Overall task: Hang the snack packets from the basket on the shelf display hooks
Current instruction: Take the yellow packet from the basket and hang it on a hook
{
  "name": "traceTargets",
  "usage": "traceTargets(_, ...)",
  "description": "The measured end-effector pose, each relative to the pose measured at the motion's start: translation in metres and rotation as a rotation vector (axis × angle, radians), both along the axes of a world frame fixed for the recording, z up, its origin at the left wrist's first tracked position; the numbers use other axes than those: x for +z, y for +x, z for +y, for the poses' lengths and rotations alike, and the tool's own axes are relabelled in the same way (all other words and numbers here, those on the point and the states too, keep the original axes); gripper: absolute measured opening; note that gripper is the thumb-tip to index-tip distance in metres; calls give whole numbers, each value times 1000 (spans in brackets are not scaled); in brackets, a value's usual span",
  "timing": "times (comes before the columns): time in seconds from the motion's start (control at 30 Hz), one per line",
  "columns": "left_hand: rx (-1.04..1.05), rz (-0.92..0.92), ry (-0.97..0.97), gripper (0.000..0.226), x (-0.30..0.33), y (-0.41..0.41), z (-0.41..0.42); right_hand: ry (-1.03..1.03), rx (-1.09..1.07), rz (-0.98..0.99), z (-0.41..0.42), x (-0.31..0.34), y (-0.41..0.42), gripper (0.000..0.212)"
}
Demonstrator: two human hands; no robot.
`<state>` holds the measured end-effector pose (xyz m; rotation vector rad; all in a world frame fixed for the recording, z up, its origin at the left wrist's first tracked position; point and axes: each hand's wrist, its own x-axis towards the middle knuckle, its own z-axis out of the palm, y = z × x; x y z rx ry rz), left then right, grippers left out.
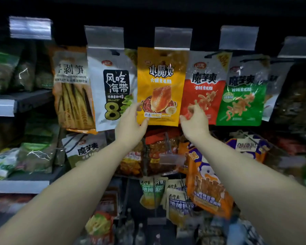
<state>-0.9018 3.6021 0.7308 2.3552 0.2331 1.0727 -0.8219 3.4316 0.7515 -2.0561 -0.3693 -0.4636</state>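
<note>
A yellow snack packet (162,85) hangs from the middle display hook (163,54) under a clear price-tag holder. My left hand (131,124) pinches its lower left corner, thumb on the front. My right hand (194,121) is raised beside the lower right corner with loosely curled fingers in front of the red packet (201,89). Its thumb tip is at the yellow packet's edge, and it holds nothing that I can see. The basket cannot be made out in the blurred bottom of the view.
A white seaweed packet (111,85) and a bamboo shoot packet (72,89) hang to the left, and a green packet (244,92) to the right. Lower hooks carry several more packets, among them an orange one (208,184). Shelves with green bags (32,156) stand at the left.
</note>
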Motion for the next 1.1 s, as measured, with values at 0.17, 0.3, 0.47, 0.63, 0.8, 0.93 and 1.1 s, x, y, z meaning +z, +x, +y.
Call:
traceTargets(0.17, -68, 80, 28, 45, -25, -28, -11, -62, -63, 19, -19, -23, -34, 38)
traceTargets(0.3, -80, 125, -4, 39, -48, -52, -19, -118, -64, 48, -31, -50, -58, 35)
traceTargets(0.47, -69, 192, -58, 32, -81, -78, -30, -154, -10, 85, -39, -91, -81, 34)
traceTargets(0.63, -1, 329, -125, 31, -142, -102, -46, -242, 79, 138, -47, -149, -103, 35)
traceTargets(0.8, 16, 489, -199, 29, -232, -128, -63, -349, 185, 181, -56, -233, -125, 30)
traceTargets(0.93, -16, 633, -241, 22, -317, -150, -71, -434, 237, 270, -64, -313, -146, 29)
traceTargets(1.1, -47, 819, -217, 13, -456, -169, -68, -444, 220, 419, -64, -455, -166, 34)
